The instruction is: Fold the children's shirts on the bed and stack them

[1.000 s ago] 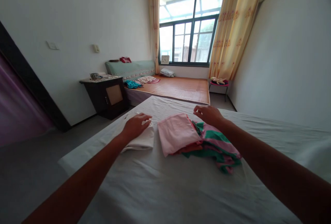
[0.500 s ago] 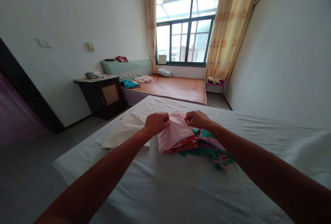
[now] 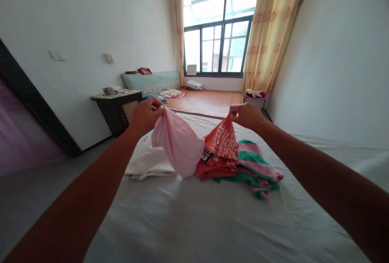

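My left hand (image 3: 148, 114) is closed in a pinch on a raised corner of the pink garment (image 3: 182, 143), which hangs slack to the sheet. Between thumb and fingers, my right hand (image 3: 248, 115) grips the lifted edge of a red shirt (image 3: 224, 139) with white lettering. The rest of that shirt lies in folds, its left part meeting the pink cloth; whether the two are joined I cannot tell. Under and right of the red folds rests a green-and-pink striped garment (image 3: 253, 155). A folded white garment (image 3: 148, 158) lies below my left hand, partly covered by the pink one.
A pale sheet (image 3: 212, 218) covers the bed beneath the clothes. Beyond it stand a dark bedside cabinet (image 3: 106, 115) and a second bed with a brown mat (image 3: 209, 100). A small stool (image 3: 255, 96) is near the curtain (image 3: 263, 32).
Both hands have risen and spread apart. The pink garment has been pulled left off the pile, uncovering the lettered red shirt, whose edge is now lifted on the right.
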`<control>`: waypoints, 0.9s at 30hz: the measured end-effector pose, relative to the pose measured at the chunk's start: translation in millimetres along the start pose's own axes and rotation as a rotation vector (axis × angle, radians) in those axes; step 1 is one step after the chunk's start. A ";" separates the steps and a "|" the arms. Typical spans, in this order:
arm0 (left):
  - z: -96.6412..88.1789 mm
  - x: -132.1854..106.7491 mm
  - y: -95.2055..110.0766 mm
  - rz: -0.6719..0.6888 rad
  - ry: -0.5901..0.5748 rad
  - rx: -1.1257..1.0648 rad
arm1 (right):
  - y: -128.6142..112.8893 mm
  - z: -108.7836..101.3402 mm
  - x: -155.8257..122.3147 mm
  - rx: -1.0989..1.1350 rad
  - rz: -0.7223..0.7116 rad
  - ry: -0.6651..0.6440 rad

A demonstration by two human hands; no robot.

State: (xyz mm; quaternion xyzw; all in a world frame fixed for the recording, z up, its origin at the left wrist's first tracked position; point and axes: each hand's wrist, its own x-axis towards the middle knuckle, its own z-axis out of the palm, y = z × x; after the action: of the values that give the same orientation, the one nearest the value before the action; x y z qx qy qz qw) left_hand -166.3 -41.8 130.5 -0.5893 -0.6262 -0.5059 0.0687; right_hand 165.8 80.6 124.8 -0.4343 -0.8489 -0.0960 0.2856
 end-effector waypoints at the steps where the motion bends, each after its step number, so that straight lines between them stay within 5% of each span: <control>1: -2.6 2.0 -3.7 -0.017 0.092 -0.070 | -0.9 -5.0 3.5 0.046 0.009 0.096; 5: -6.3 5.1 -6.2 -0.051 0.339 -0.329 | -3.9 -21.3 20.8 0.444 0.023 0.400; 10: 6.8 -23.8 -9.8 -0.025 -0.017 -0.059 | -5.2 -5.5 18.3 0.492 0.019 0.058; 13: 11.3 -33.6 -12.0 -0.006 -0.128 0.021 | -18.5 -3.3 21.7 0.695 0.061 0.000; 17: 15.6 -24.9 -2.9 -0.071 -0.030 -0.283 | -53.1 -20.8 44.0 1.104 0.034 0.190; 20: 18.1 -24.3 2.8 -0.096 0.103 -0.489 | -73.1 -21.4 46.5 1.245 0.010 0.195; 22: 17.3 -34.6 -1.7 -0.124 0.052 -0.496 | -75.0 -6.7 32.7 1.269 0.026 0.043; 24: 14.8 -51.9 -14.3 -0.158 -0.131 -0.416 | -67.3 18.1 9.4 1.178 0.058 -0.267; 27: 11.1 -79.6 -41.9 -0.201 -0.419 -0.281 | -47.7 61.1 -31.3 0.732 0.153 -0.663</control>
State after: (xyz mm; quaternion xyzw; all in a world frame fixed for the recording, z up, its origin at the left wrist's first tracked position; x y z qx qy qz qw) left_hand -171.0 -78.5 47.7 -0.6197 -0.6058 -0.4592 -0.1952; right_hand 117.9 55.5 61.1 -0.3736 -0.8378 0.3726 0.1404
